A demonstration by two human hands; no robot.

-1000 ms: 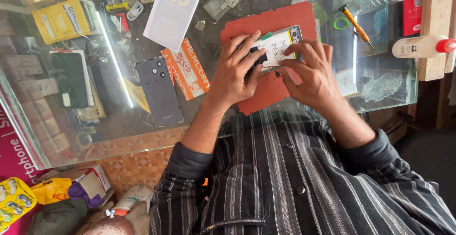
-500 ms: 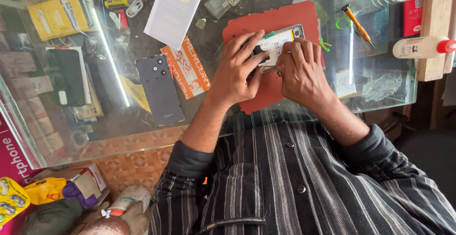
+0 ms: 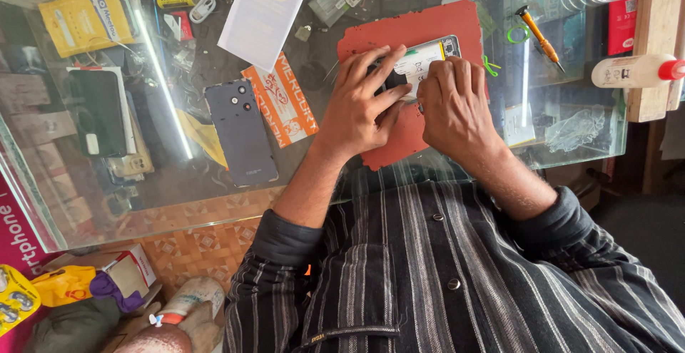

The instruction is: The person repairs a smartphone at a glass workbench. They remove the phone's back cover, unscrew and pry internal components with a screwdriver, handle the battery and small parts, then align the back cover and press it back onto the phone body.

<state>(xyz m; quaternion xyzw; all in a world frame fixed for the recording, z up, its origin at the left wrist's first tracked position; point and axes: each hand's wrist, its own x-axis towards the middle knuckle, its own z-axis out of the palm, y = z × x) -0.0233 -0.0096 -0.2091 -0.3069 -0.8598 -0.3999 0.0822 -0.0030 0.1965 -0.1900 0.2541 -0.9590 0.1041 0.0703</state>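
An opened phone (image 3: 427, 56), its back off and its white inner parts showing, lies on a red mat (image 3: 417, 26) on the glass counter. My left hand (image 3: 362, 107) grips the phone's left end, with the fingers spread across it. My right hand (image 3: 457, 105) is curled over the phone's near edge, fingertips pressing on it. Whether a small tool is under those fingers is hidden. A dark blue back cover (image 3: 240, 133) lies on the glass to the left of my left forearm.
An orange packet (image 3: 280, 103) and a white sheet (image 3: 267, 7) lie left of the mat. At the right are an orange screwdriver (image 3: 539, 36) and a white bottle with a red cap (image 3: 635, 71). Under the glass at the left sit a black phone (image 3: 100, 110) and a yellow box (image 3: 82, 18).
My right hand has closed in toward the left hand and curled over the phone, covering more of it. The left hand keeps its hold.
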